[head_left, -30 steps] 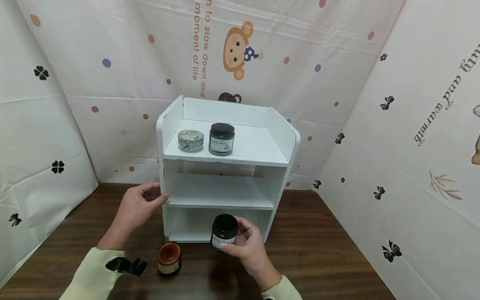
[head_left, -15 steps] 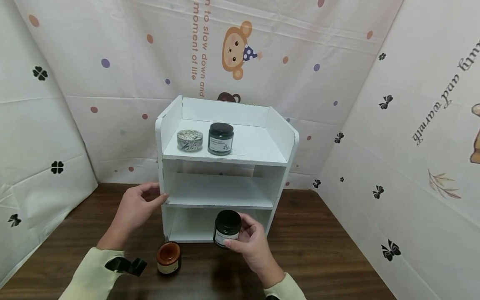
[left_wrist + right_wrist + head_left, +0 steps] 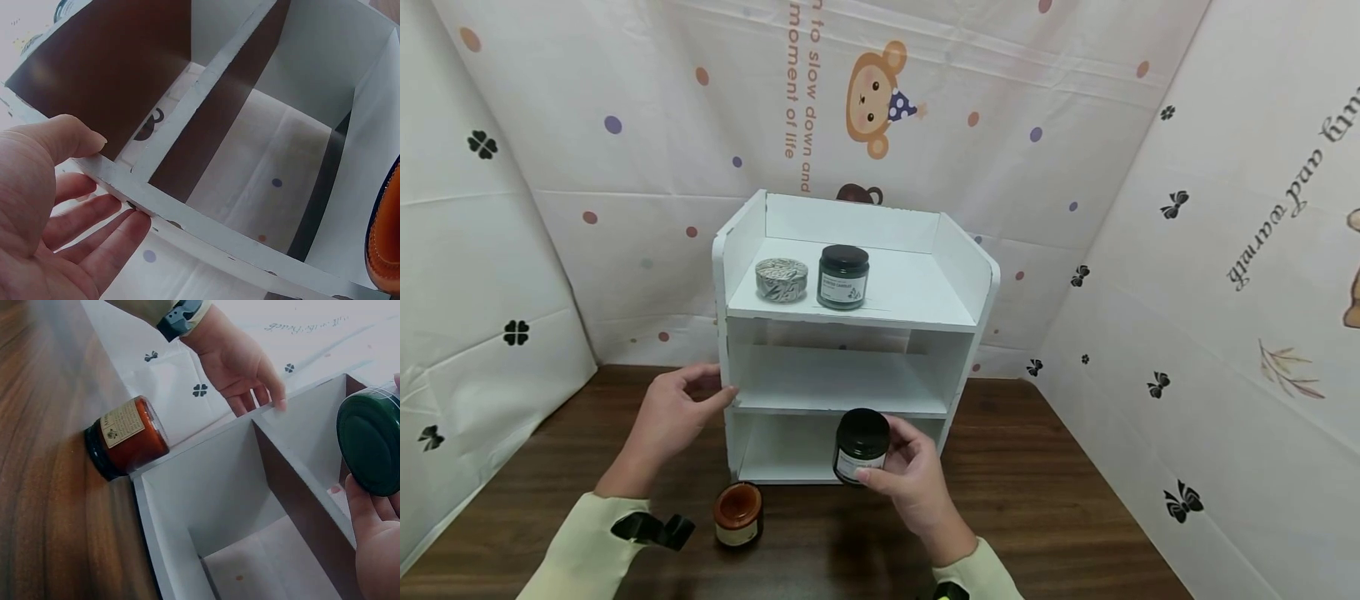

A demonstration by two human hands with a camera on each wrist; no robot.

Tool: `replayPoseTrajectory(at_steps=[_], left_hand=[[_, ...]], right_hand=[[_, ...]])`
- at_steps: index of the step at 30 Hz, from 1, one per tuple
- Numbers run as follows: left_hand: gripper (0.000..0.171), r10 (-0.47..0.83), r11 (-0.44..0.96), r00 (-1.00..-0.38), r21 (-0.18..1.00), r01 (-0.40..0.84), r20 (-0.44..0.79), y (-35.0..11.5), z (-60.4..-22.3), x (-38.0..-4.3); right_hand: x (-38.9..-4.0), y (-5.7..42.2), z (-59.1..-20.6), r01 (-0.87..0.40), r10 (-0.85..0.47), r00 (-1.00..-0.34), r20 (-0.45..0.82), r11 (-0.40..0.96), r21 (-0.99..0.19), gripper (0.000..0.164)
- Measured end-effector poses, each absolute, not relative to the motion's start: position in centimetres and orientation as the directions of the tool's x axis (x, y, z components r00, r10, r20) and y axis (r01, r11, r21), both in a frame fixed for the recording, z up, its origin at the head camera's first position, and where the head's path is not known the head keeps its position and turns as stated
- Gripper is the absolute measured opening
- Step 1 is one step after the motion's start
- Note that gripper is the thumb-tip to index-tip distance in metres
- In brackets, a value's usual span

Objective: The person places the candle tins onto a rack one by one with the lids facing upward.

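Observation:
My right hand (image 3: 912, 471) grips a dark green candle jar (image 3: 860, 446) with a black lid and white label, held up in front of the white shelf's (image 3: 842, 382) lowest compartment. In the right wrist view the round green base of that jar (image 3: 372, 444) shows beside the fingers. My left hand (image 3: 679, 410) holds the shelf's left side panel. Its thumb is at the inner side and its fingers at the outer side in the left wrist view. An amber candle jar (image 3: 737, 517) with a pale label stands on the table in front of the shelf's left corner.
A round patterned tin (image 3: 782, 281) and a similar dark candle jar (image 3: 843, 277) stand on the shelf's top board. Brown wooden table (image 3: 1037, 500) lies around the shelf. Printed white cloth (image 3: 1000, 167) hangs behind and at both sides.
My right hand has moved the dark candle jar up and slightly right, closer to the middle board in the head view. My left hand and the amber jar stay where they were.

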State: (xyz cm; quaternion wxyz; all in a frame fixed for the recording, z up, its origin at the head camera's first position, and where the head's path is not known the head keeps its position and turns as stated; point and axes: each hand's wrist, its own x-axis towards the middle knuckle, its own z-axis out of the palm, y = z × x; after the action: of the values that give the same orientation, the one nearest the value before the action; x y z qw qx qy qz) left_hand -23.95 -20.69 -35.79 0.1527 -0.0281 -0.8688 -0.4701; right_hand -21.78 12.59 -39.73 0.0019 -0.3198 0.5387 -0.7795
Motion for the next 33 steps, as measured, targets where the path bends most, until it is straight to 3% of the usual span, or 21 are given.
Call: replayPoseTrajectory(at_steps=[23, 33], left_hand=[[0.052, -0.099, 0.552, -0.956, 0.815, 0.177, 0.275, -20.8, -35.9, -24.1], [0.052, -0.100, 0.545, -0.957, 0.820, 0.175, 0.271, -20.7, -35.8, -24.0]], right_hand=[[-22.2, 13.0, -37.2, -0.388, -0.362, -0.751, 0.552, -0.434, -0.813, 0.050], [-22.1, 13.0, -36.2, -0.379, -0.329, -0.774, 0.542, -0.445, -0.811, 0.052]])
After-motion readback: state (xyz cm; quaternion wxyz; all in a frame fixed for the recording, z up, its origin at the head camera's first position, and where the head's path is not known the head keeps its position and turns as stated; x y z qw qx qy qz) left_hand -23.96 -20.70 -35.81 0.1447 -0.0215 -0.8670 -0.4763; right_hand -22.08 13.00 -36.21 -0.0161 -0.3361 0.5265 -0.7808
